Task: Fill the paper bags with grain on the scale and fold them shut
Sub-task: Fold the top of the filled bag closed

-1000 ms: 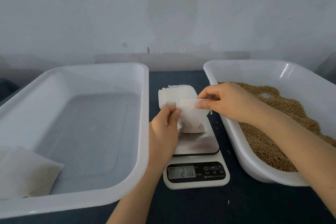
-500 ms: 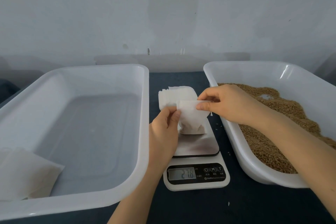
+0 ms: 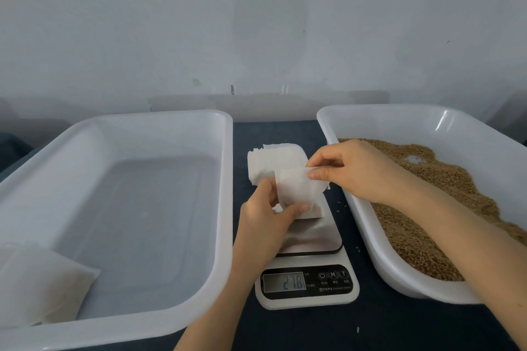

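Over the scale (image 3: 306,271), left hand (image 3: 263,222) and right hand (image 3: 353,171) pinch the paper bag (image 3: 296,189) between them.

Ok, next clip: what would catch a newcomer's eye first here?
Centre stage, both hands work a small white paper bag on the white digital scale: the left hand grips its lower part, the right hand pinches its top edge. To the right, a white plastic tub holds brown grain; to the left, the other white plastic tub has a filled bag in its near corner.
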`<state>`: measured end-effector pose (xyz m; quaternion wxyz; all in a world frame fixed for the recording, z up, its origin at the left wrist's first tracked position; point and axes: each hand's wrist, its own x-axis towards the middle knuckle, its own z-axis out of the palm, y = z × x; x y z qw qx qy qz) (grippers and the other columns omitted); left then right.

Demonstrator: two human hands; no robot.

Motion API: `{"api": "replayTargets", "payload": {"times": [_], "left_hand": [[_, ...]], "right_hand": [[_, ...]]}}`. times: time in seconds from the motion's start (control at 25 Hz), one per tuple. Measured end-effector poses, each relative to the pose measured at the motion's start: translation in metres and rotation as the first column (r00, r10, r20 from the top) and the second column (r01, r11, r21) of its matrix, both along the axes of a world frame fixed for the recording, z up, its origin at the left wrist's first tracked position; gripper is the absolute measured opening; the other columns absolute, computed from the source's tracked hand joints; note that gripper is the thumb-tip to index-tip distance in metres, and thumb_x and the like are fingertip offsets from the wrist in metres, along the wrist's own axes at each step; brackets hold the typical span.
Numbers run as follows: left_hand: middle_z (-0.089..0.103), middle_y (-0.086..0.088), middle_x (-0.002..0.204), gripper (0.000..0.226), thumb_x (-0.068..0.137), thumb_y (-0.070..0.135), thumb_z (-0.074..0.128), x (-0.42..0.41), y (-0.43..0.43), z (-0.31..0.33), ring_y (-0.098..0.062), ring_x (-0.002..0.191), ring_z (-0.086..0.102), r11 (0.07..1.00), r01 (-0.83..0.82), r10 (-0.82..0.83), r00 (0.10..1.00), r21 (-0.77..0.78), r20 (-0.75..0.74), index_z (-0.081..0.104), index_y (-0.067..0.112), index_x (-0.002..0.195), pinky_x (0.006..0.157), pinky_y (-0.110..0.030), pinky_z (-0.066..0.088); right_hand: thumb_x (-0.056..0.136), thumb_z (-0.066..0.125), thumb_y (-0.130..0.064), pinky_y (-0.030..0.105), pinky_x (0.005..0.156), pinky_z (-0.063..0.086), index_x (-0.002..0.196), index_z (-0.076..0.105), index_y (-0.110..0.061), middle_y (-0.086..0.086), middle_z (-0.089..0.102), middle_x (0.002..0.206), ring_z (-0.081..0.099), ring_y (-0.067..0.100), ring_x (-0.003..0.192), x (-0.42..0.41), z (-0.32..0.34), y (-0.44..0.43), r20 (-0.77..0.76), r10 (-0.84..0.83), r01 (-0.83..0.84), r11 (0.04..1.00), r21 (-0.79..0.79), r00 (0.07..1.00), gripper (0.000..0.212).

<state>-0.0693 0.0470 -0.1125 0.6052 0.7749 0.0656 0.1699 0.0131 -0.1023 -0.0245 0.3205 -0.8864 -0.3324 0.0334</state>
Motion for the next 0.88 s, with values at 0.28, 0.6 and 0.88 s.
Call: {"api": "replayTargets", "payload": {"times": [0.28,0.6,0.88], "left_hand": [[0.072,0.014,0.092,0.024,0.081,0.021,0.073,-0.003,-0.001,0.01,-0.005,0.089,0.067,0.999,-0.036,0.037,0.999,-0.026,0.036,0.067,0.031,0.102,0.083,-0.03,0.054],[0.074,0.007,0.088,0.013,0.085,0.022,0.069,-0.023,-0.023,0.02,-0.011,0.086,0.07,0.984,-0.091,0.109,0.987,-0.153,0.12,0.071,0.021,0.097,0.073,-0.023,0.056],[0.068,0.009,0.091,0.01,0.089,0.026,0.064,-0.03,-0.027,0.043,-0.007,0.087,0.064,0.975,-0.22,0.219,0.976,-0.016,-0.017,0.063,0.026,0.098,0.065,-0.009,0.05]], "right_hand": [[0.08,0.071,-0.033,0.009,0.07,0.047,0.082,0.07,-0.04,-0.019,0.07,0.083,0.064,-0.004,0.076,-0.001,0.007,0.001,-0.077,0.039,-0.021,0.974,0.226,0.996,0.008],[0.063,0.08,-0.043,0.013,0.058,0.041,0.074,0.07,-0.032,-0.01,0.068,0.068,0.061,0.001,0.064,-0.005,0.017,-0.009,-0.229,0.173,-0.176,0.984,0.007,0.958,0.018],[0.074,0.077,-0.029,0.024,0.058,0.037,0.074,0.07,-0.025,-0.004,0.063,0.054,0.056,0.0,0.05,-0.008,0.018,-0.009,-0.125,0.049,-0.039,0.996,0.079,0.991,0.008]]}}
